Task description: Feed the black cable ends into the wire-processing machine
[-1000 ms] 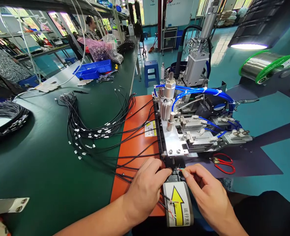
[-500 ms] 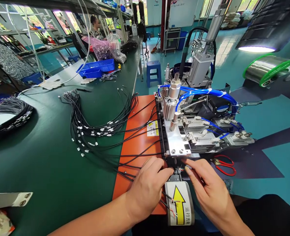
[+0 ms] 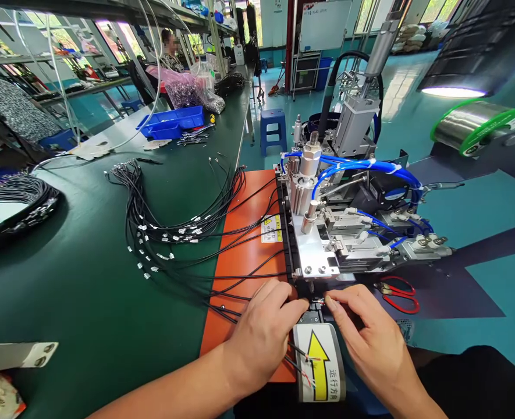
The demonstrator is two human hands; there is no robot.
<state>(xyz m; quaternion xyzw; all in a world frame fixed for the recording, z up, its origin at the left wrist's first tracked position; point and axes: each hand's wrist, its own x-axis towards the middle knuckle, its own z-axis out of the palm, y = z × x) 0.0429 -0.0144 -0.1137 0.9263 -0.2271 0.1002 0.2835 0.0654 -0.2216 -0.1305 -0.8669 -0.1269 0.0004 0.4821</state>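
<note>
My left hand (image 3: 263, 331) lies over the orange plate (image 3: 248, 262), thumb and fingers closed around a black cable whose gripped stretch is hidden. At the front of the pneumatic machine (image 3: 303, 247), thin coloured wires (image 3: 317, 301) stick out from that cable. My right hand (image 3: 373, 337) pinches these wires between thumb and index finger. Black cables (image 3: 181, 233) with white tags run from the green table across the plate to the machine. Below my left hand, two stripped cable ends (image 3: 312, 359) hang over a label with a yellow arrow (image 3: 320, 387).
Red-handled scissors (image 3: 401, 294) lie right of the machine. A solder spool (image 3: 479, 125) and a lamp (image 3: 462, 70) are at upper right. On the green table (image 3: 121, 326) are a cable coil (image 3: 30, 209) and blue trays (image 3: 174, 119). Another person (image 3: 170, 49) sits farther back.
My right index finger has come down from under the machine's front plate and now meets the thumb at the wires. My left hand stays nearly in place.
</note>
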